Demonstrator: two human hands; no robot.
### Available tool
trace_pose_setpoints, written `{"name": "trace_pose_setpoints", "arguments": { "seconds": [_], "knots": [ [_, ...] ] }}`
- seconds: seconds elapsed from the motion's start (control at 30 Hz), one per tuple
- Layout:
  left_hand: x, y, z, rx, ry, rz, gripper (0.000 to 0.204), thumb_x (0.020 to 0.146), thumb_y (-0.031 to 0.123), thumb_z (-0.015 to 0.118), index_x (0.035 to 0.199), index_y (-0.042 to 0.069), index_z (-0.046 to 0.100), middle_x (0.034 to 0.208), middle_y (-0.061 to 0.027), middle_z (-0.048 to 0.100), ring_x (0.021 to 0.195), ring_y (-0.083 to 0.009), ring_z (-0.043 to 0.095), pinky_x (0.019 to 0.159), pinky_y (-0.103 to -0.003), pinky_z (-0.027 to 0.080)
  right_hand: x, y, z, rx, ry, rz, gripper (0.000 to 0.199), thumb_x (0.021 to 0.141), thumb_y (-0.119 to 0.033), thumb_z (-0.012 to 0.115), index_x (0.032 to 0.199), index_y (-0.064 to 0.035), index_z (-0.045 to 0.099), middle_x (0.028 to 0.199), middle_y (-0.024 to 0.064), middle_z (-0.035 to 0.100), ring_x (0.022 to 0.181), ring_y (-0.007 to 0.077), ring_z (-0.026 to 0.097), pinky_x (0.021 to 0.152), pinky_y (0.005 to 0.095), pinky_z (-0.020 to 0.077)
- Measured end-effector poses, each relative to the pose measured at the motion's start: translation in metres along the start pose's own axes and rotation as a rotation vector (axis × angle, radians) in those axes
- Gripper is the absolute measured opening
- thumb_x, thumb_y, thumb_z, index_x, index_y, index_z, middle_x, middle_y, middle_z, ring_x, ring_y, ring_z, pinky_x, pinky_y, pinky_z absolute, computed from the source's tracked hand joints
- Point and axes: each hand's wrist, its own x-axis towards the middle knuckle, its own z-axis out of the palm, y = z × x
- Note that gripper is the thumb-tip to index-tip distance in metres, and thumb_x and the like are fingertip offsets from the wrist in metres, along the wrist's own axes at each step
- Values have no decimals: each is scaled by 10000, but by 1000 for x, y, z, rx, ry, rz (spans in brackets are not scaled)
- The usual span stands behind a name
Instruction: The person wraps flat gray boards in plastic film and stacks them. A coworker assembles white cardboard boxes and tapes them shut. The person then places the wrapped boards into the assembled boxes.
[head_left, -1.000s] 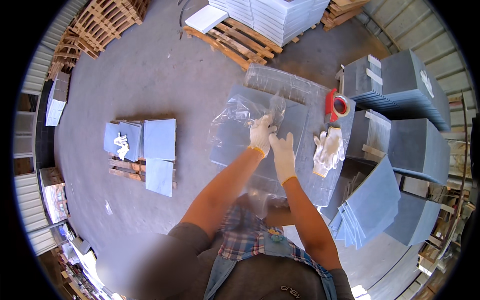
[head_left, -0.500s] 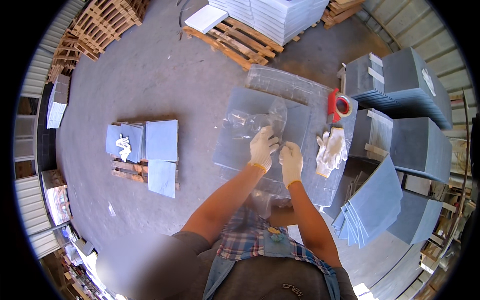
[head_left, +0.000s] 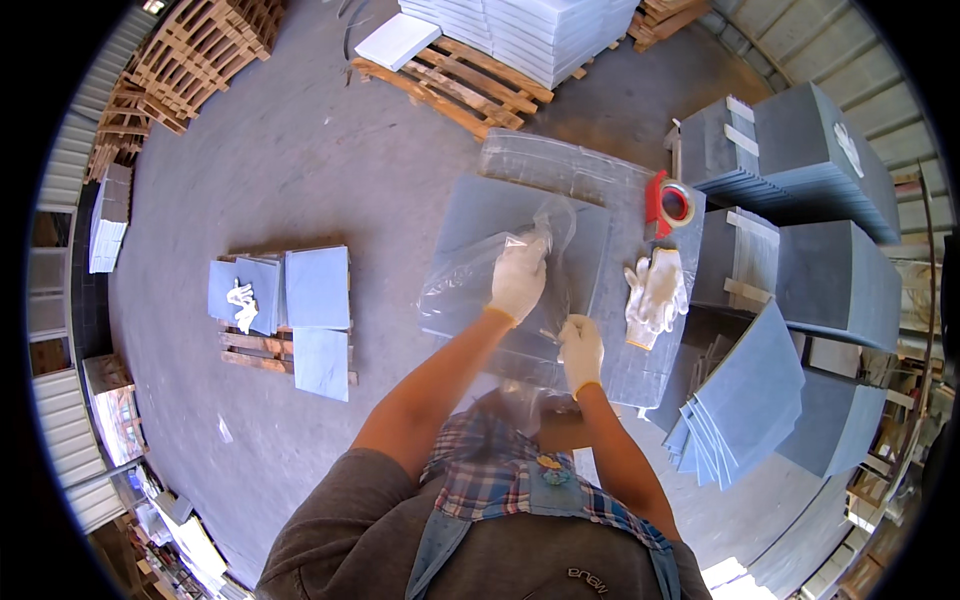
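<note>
A clear plastic bag (head_left: 460, 278) lies crumpled over a square grey slab (head_left: 490, 200) on the wrapped worktop in front of me. My left hand (head_left: 520, 275), in a white knit glove, reaches into the film with its fingers stretched forward. Thin plastic covers the fingertips, and whether they press on the film is unclear. Closer to my body, my right hand (head_left: 580, 350), gloved alike, is closed in a pinch on the near edge of the bag. A spare pair of white gloves (head_left: 655, 295) rests right of the slab, beyond it a red tape dispenser (head_left: 668, 203).
Stacked grey slabs (head_left: 825, 280) stand along the right, with several leaning slabs (head_left: 750, 400) nearer me. On the floor at left, a low pallet (head_left: 258, 350) bears more slabs. A wooden pallet (head_left: 465, 85) with pale stacked slabs (head_left: 540, 35) sits ahead.
My left hand has moved into the plastic, and the film now spreads further left across the slab. My right hand has drawn back toward me, away from the left.
</note>
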Motion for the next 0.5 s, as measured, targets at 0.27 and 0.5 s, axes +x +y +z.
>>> {"name": "trace_pose_setpoints", "arguments": {
  "seconds": [0.27, 0.5],
  "knots": [
    [21, 38, -15, 593, -165, -205, 648, 890, 427, 681, 1442, 164, 465, 1348, -147, 486, 1205, -367, 480, 890, -504, 447, -29, -2, 0, 14, -23, 69, 254, 947, -157, 567, 1138, -11, 649, 847, 64, 643, 615, 118, 569, 537, 300, 486],
    [16, 46, -8, 519, -111, -263, 831, 838, 549, 692, 1505, 140, 410, 1510, -250, 339, 1387, -517, 269, 1074, -703, 226, -33, 15, -3, 17, -41, 77, 254, 963, -195, 580, 1150, -42, 658, 860, 78, 667, 651, 134, 606, 576, 312, 506]
  ]
}}
